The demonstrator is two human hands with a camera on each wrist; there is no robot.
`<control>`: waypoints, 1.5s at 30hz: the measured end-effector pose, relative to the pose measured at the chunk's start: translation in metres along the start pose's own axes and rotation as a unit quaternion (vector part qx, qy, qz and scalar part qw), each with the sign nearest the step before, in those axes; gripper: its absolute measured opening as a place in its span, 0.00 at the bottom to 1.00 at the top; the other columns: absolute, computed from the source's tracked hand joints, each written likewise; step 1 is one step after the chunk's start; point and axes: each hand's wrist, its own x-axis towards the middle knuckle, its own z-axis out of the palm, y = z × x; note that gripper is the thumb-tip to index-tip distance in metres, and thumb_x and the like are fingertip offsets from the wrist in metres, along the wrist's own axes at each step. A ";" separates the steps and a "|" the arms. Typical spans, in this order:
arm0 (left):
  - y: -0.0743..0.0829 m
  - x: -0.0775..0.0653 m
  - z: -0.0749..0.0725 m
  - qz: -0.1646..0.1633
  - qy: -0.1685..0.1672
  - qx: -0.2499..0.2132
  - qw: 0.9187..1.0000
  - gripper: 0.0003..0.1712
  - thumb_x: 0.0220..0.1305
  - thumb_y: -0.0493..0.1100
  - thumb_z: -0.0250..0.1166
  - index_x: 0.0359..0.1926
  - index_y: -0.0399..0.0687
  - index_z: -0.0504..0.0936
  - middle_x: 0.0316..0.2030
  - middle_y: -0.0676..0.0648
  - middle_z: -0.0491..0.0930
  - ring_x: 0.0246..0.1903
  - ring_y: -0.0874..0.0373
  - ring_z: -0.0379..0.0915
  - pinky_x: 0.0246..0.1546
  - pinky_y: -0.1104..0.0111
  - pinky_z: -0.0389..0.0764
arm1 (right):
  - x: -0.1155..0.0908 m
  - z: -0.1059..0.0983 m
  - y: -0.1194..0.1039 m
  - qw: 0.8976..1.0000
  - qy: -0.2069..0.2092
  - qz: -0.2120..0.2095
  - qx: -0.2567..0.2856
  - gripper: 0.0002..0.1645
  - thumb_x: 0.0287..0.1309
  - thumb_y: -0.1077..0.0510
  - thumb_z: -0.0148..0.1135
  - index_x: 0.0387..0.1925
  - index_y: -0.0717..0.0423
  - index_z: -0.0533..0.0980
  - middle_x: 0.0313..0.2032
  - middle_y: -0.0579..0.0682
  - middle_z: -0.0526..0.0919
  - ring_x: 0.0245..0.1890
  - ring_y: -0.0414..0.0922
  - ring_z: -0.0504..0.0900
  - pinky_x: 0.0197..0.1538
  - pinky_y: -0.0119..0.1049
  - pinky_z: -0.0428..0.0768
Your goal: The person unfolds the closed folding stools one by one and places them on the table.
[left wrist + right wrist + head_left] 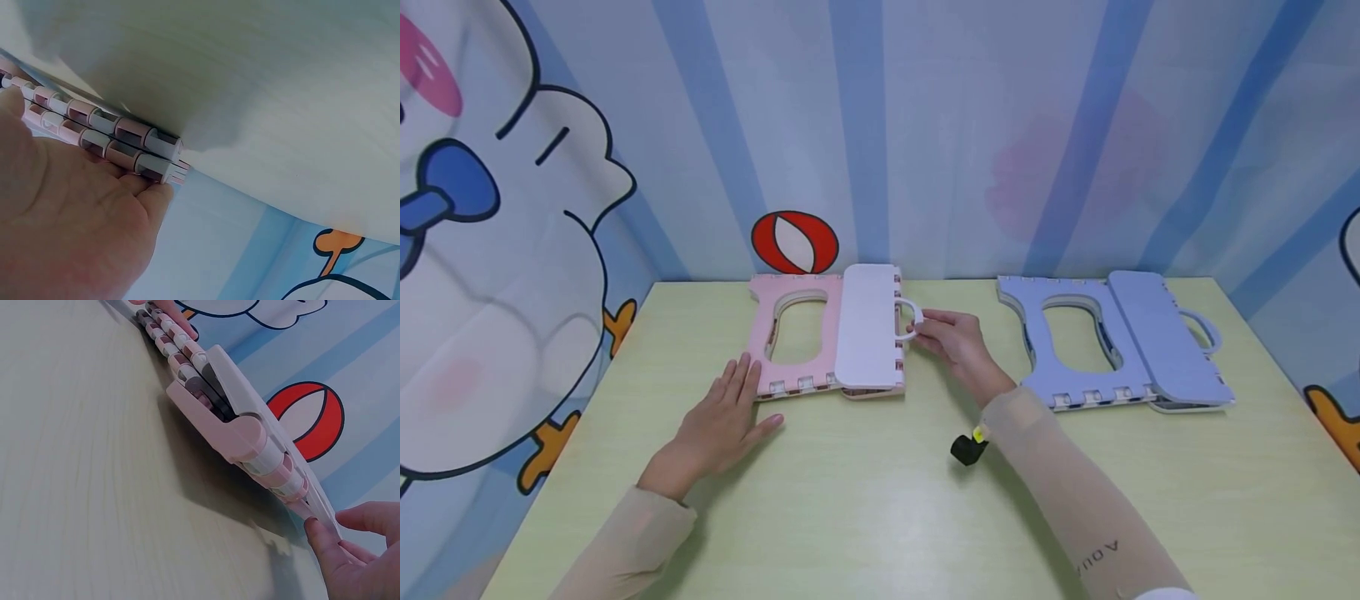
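A pink and white folding stool (831,329) lies folded flat on the table, its white panel (868,325) to the right of a pink frame with a large opening. My left hand (713,425) rests its straight fingers on the stool's near left corner, thumb spread apart. In the left wrist view, those fingertips lie against the hinged edge (128,142). At the other side, my right hand (953,337) pinches the white loop handle (917,312) between thumb and fingers. The right wrist view shows the stool's layered side (215,431) from low down.
A blue folding stool (1078,385), also folded flat with its handle (1206,329) pointing right, lies to the right of my right hand. The pale table (850,517) ends at a printed curtain (925,150). A black wrist camera (967,450) hangs by my right sleeve.
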 end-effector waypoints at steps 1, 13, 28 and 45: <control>0.000 0.000 0.000 0.000 0.000 0.001 1.000 0.52 0.73 0.63 0.54 0.76 0.27 0.44 0.76 0.29 0.40 0.74 0.33 0.36 0.72 0.45 0.48 | 0.000 0.000 -0.001 1.000 -0.001 -0.001 0.000 0.24 0.64 0.73 0.60 0.61 0.72 0.72 0.57 0.70 0.77 0.56 0.58 0.80 0.50 0.34 0.82; -0.004 0.000 0.002 -0.004 0.000 -0.006 1.000 0.53 0.72 0.64 0.53 0.76 0.29 0.43 0.76 0.30 0.39 0.74 0.33 0.35 0.72 0.45 0.47 | -0.005 0.002 -0.005 1.000 -0.008 -0.024 -0.004 0.22 0.64 0.72 0.60 0.59 0.73 0.74 0.54 0.71 0.78 0.47 0.51 0.86 0.52 0.36 0.81; -0.003 0.000 0.002 0.000 0.004 -0.014 1.000 0.53 0.73 0.64 0.52 0.76 0.29 0.42 0.76 0.30 0.39 0.75 0.34 0.35 0.72 0.46 0.48 | -0.010 0.004 -0.016 0.999 -0.019 -0.043 0.022 0.24 0.63 0.75 0.60 0.60 0.76 0.72 0.56 0.76 0.75 0.40 0.48 0.87 0.45 0.32 0.83; 0.000 0.004 0.004 -0.001 0.006 -0.027 1.000 0.54 0.73 0.66 0.51 0.77 0.29 0.40 0.77 0.31 0.37 0.75 0.35 0.34 0.72 0.47 0.48 | -0.018 0.003 -0.029 0.998 -0.032 -0.050 0.029 0.23 0.66 0.70 0.60 0.61 0.74 0.72 0.59 0.73 0.74 0.45 0.49 0.87 0.48 0.31 0.82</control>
